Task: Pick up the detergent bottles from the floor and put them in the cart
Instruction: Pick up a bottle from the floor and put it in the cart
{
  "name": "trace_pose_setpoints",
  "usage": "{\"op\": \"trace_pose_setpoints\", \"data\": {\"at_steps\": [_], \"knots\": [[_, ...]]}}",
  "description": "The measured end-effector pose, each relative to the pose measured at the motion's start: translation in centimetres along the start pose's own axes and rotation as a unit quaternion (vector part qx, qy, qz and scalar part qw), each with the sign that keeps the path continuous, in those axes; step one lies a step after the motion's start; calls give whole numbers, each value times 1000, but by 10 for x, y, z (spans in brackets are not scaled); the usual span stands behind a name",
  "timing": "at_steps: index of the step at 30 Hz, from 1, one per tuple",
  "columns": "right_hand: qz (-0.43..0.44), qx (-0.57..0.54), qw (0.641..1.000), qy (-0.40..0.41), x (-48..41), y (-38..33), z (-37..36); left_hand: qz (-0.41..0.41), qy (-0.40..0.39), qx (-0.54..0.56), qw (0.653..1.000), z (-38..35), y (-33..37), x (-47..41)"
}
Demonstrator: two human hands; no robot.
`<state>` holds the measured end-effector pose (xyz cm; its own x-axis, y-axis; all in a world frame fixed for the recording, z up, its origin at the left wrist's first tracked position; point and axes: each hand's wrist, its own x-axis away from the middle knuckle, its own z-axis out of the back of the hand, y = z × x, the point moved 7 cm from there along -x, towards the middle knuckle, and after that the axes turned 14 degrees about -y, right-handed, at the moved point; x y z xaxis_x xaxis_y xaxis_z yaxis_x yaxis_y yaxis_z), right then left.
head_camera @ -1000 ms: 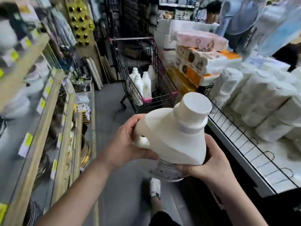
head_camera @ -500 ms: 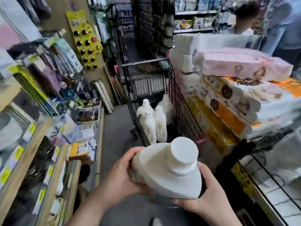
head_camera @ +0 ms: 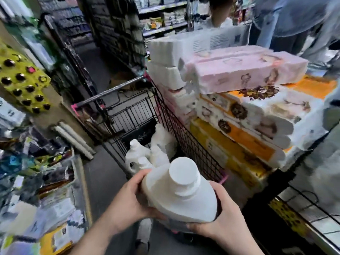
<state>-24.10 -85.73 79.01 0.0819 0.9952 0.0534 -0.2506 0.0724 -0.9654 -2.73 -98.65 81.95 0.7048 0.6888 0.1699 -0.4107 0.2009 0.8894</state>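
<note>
A large white detergent bottle (head_camera: 181, 196) with a wide round cap is held upright in front of me. My left hand (head_camera: 128, 203) grips its handle side and my right hand (head_camera: 223, 220) cups its lower right side and base. Just beyond it stands the black wire shopping cart (head_camera: 191, 144) with pink corner trim. Several white detergent bottles (head_camera: 145, 155) stand inside the cart at its near end. The held bottle is right at the cart's near edge.
Stacked packs of tissue and paper rolls (head_camera: 244, 100) crowd the cart's right side. Shelves of small goods (head_camera: 36, 172) line the left. A narrow grey floor strip (head_camera: 104, 173) runs between. Two people (head_camera: 287, 21) stand far right behind the stacks.
The cart has come much closer as I walked toward it. Both hands kept the bottle, which now sits at the cart's near edge.
</note>
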Motion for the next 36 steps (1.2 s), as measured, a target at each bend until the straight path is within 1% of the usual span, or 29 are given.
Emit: {"op": "trace_pose_setpoints", "data": {"at_steps": [3, 6, 10, 14, 18, 23, 27, 32, 36], "knots": [[-33, -15, 998, 52, -36, 4, -6, -17, -36, -1, 999, 30, -22, -54], [-73, -4, 992, 107, -76, 6, -16, -42, -94, -3, 995, 58, -40, -106], [-117, -9, 978, 174, -136, -11, -35, -64, -154, -1, 986, 104, -58, -167], [-146, -5, 965, 220, -189, -23, -45, -75, -197, -9, 978, 141, -64, -223], [-171, 8, 953, 251, -218, -17, -47, -77, -253, 1, 965, 157, -61, -265], [-184, 38, 943, 276, -245, -5, -34, -84, -295, -28, 951, 159, -55, -311], [-191, 48, 940, 279, -264, 20, -20, -68, -300, -73, 949, 148, -66, -343], [-206, 40, 946, 246, -292, 67, -7, -68, -288, -182, 938, 132, -86, -383], [-218, 43, 948, 229, -317, 107, -7, -67, -296, -255, 918, 117, -109, -416]]}}
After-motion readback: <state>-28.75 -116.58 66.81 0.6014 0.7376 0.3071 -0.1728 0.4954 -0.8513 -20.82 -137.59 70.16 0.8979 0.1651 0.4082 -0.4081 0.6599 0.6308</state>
